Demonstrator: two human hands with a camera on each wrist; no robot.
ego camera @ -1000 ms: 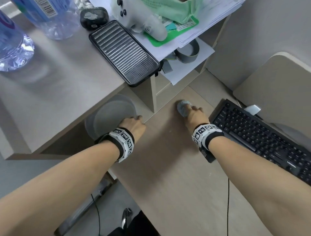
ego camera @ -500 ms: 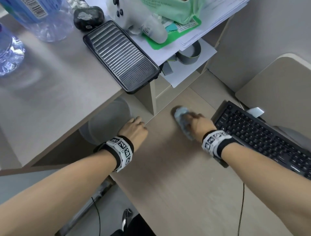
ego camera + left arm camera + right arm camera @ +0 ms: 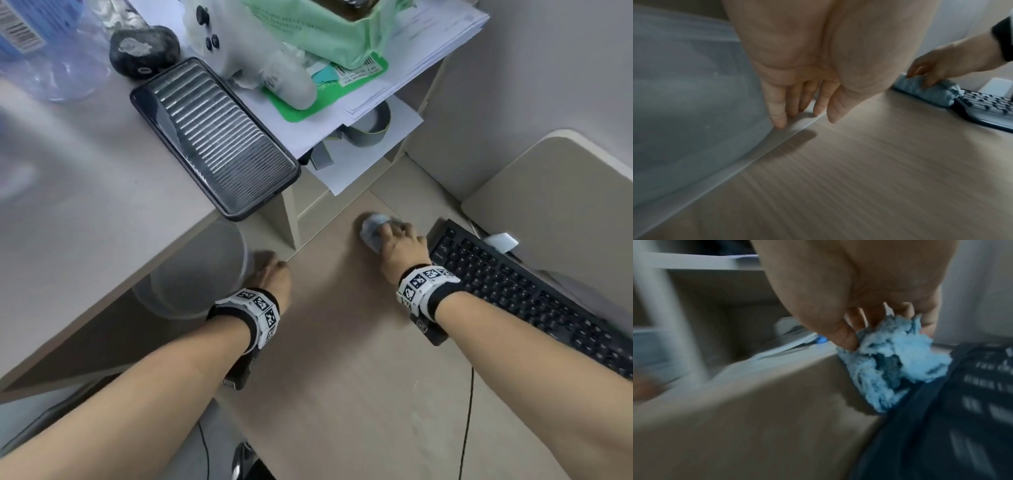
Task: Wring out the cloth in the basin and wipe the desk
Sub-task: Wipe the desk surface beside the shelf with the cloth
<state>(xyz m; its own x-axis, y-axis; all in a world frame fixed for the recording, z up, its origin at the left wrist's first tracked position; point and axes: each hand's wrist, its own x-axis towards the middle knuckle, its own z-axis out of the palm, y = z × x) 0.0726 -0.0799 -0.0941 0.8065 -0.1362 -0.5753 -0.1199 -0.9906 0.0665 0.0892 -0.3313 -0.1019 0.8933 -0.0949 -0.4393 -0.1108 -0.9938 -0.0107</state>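
A crumpled light-blue cloth (image 3: 371,229) lies on the pale wooden desk (image 3: 342,359), just left of the keyboard's far corner. My right hand (image 3: 387,230) grips it, thumb and fingers curled into the cloth (image 3: 896,356) and pushing it onto the desk (image 3: 756,418). The translucent basin (image 3: 191,274) sits under the raised shelf at the left. My left hand (image 3: 265,262) rests against it with straight fingers (image 3: 777,113) touching the basin (image 3: 684,97) at its rim. The left wrist view also shows the cloth (image 3: 927,92) under my right hand (image 3: 920,78).
A black keyboard (image 3: 513,284) lies to the right, touching the cloth. Above the basin, a raised shelf (image 3: 85,192) carries a phone (image 3: 212,137), bottles, a white controller and papers. Lower shelves with paper (image 3: 370,150) stand behind the wiping spot. A cable (image 3: 467,411) hangs over the front edge.
My right hand drew the cloth toward me over the desk, then pushed it back out toward the keyboard's far corner. The left hand stayed at the basin.
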